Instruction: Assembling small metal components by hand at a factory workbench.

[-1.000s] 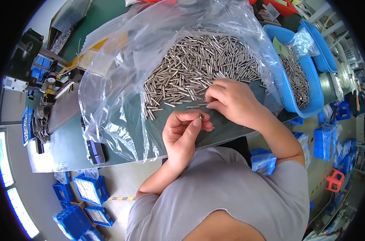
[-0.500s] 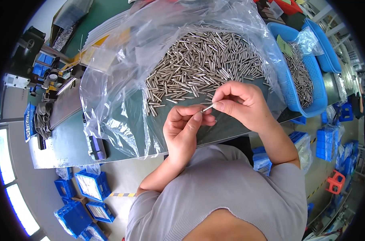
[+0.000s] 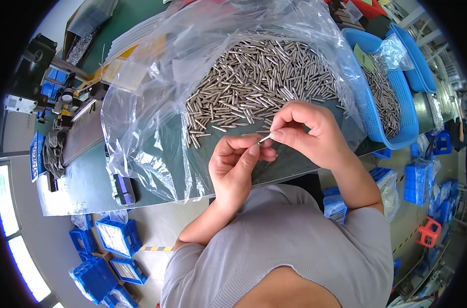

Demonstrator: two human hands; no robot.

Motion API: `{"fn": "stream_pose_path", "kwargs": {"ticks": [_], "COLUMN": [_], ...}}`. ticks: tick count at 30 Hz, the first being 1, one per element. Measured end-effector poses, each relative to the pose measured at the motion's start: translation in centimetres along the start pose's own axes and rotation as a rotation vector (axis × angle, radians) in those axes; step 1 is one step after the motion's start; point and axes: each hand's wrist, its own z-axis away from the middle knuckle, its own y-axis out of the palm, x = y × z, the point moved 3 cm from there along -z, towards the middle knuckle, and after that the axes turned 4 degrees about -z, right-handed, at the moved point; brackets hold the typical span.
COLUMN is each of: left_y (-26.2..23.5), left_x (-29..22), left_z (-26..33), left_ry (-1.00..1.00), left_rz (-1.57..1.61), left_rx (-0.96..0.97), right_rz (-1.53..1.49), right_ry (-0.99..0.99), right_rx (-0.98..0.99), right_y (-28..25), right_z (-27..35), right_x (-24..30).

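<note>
At the left end of the dark green, smooth-topped bench [image 3: 87,179], a black and metal machine fixture [image 3: 34,59] stands toward the rear corner. Nearer the front left corner lie a small blue plastic tray [image 3: 36,154] and, just beside it, a bundle of crumpled dark grey cloth [image 3: 53,156]. A dark, oblong device with a purple face [image 3: 122,191] rests at the front edge. To its right, a large sheet of clear, creased plastic film [image 3: 136,123] spreads from the rear to near the front edge.

The left hand [image 3: 231,172] is above the bench, near the middle of the front edge: thumb and forefinger closed on a small metal piece [image 3: 258,143], largely covered, other fingers loosely curled. Behind both hands lies a broad heap of silver, rod-shaped metal pins [image 3: 264,77]. The right hand [image 3: 315,134] pinches one slim silver metal pin [image 3: 266,137] between thumb and forefinger, remaining fingers bent. Its free end reaches the left fingertips; whether it enters the piece cannot be determined. At the right end stands a light blue, perforated plastic basket [image 3: 404,102] containing similar pins
</note>
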Motion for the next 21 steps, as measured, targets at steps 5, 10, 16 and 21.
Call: {"fn": "stream_pose_path", "kwargs": {"ticks": [5, 10, 16, 21], "left_y": [0.0, -0.1, -0.2, 0.0], "left_x": [0.1, 0.2, 0.2, 0.2], "left_z": [0.0, 0.1, 0.0, 0.0], "left_ry": [0.004, 0.006, -0.006, 0.011], "left_rz": [0.008, 0.000, 0.019, 0.037], "left_rx": [0.002, 0.015, 0.001, -0.030], "right_rz": [-0.010, -0.050, 0.044, -0.014], "right_ry": [-0.009, -0.034, -0.187, -0.107], "right_rx": [0.010, 0.023, 0.000, -0.015], "right_y": [0.3, 1.3, 1.2, 1.4], "right_z": [0.1, -0.4, 0.0, 0.8], "right_x": [-0.1, -0.7, -1.8, -1.8]}}
